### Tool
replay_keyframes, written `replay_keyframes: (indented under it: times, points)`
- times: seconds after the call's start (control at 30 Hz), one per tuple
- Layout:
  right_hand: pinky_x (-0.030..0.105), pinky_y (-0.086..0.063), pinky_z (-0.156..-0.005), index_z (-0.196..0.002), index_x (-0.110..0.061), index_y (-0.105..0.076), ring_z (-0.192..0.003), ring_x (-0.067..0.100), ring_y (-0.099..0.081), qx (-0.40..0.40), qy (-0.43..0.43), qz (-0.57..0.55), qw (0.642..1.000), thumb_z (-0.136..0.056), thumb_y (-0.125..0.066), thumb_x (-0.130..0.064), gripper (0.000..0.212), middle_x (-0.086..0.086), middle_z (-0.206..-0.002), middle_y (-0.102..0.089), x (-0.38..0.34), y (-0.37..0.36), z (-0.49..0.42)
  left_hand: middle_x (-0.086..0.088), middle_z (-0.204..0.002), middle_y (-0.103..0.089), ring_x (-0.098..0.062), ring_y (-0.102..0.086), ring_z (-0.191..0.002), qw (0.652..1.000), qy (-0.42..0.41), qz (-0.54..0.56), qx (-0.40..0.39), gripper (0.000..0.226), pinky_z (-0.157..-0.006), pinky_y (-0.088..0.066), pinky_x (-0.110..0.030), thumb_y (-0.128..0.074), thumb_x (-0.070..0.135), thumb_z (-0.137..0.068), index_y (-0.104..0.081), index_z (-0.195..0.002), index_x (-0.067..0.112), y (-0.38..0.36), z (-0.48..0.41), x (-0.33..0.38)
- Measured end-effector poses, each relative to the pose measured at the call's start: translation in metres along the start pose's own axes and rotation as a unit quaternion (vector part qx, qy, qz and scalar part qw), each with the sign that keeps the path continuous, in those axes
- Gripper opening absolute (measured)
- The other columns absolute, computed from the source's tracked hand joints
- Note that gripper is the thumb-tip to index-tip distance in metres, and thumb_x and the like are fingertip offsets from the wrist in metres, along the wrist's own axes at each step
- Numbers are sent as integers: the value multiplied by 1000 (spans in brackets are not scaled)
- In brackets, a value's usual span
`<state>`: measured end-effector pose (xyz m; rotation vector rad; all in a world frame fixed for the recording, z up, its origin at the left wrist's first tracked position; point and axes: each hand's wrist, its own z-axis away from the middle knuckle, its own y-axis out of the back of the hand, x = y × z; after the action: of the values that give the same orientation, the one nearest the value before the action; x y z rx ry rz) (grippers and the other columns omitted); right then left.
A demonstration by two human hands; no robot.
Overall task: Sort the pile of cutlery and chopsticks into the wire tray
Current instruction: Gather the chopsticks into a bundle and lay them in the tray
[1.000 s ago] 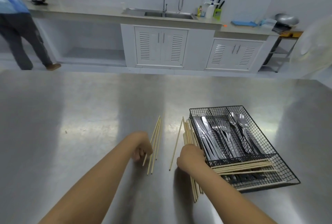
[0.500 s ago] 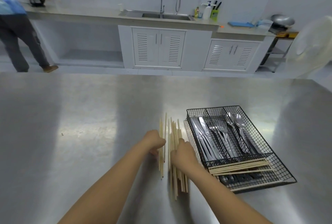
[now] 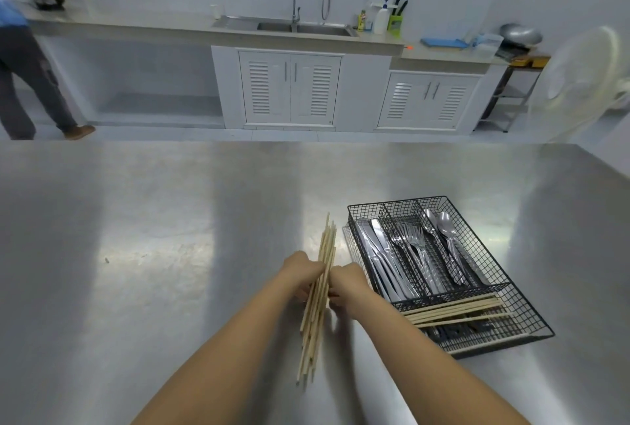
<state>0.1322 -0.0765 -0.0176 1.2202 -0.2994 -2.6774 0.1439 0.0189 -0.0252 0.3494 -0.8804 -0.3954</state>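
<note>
Chopsticks (image 3: 317, 302) in a loose wooden bundle lie on a steel table (image 3: 153, 254), pressed between a person's two bare hands. The left hand (image 3: 301, 271) cups the bundle from its left side and the right hand (image 3: 346, 283) from its right, fingers curled in against the sticks; the fingertips themselves are hidden beneath the bundle, so how tightly they grip cannot be told. The sticks run lengthwise away from the person, their far tips fanned slightly, their near ends uneven.

Just to the right sits a black wire tray (image 3: 531, 319), angled on the table. Its three long compartments hold, from left to right, knives (image 3: 378, 254), forks (image 3: 414, 247) and spoons (image 3: 443, 237). More chopsticks (image 3: 456, 310) lie across the tray's near cross compartment, their left ends near the right wrist.

Beyond the table, a counter with a sink (image 3: 300, 27) and white louvred cabinets (image 3: 289, 90) lines the far wall. A second person (image 3: 20, 66) stands at the counter's left end, and a white fan (image 3: 579, 84) is at the right edge.
</note>
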Motion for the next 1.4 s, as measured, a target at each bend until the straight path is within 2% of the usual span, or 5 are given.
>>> replay_keyframes:
  times: [0.17, 0.57, 0.83, 1.07, 1.4]
  points:
    - [43, -54, -81, -111, 4, -58, -95, 37, -66, -22, -9, -19, 1000, -87, -38, -8, 33, 26, -102, -66, 2, -5, 1, -22, -113, -64, -33, -61, -108, 997, -25, -57, 49, 57, -85, -51, -38, -60, 43, -85, -58, -112, -6, -9, -15, -4]
    - [30, -43, -64, -107, 13, -61, -74, 27, -52, -108, 30, -97, 989, -83, -32, 13, 38, 17, -84, -56, 14, 4, 14, -20, -125, -61, -35, -57, -116, 995, 3, -38, 95, 42, -94, -46, -33, -51, 29, -91, -58, -121, 2, -22, -25, -6]
    - [44, -50, -95, -110, 1, -63, -97, 32, -61, -8, 69, -230, 971, -90, -43, 7, 29, 19, -103, -64, -1, 56, -2, -5, -66, -49, -15, -57, -39, 933, -199, 266, 138, 23, -45, -49, -28, -48, 32, -96, -50, -91, 9, 20, -8, 47]
    - [36, -55, -76, -105, -4, -62, -87, 29, -64, 20, 90, -293, 952, -92, -46, -2, 21, 15, -96, -66, -1, 84, -8, 6, -49, -33, -11, -31, -49, 817, -371, 233, 375, 49, -45, -28, -16, -65, 31, -86, -30, -53, 23, 22, 16, 70]
    - [41, -56, -82, -115, -4, -60, -93, 29, -64, 18, 98, -326, 940, -91, -44, -1, 28, 16, -105, -66, -4, 106, -6, 8, -45, -27, -8, -27, -43, 861, -334, 180, 339, 53, -44, -24, -17, -67, 26, -84, -26, -50, 27, -32, -4, 19]
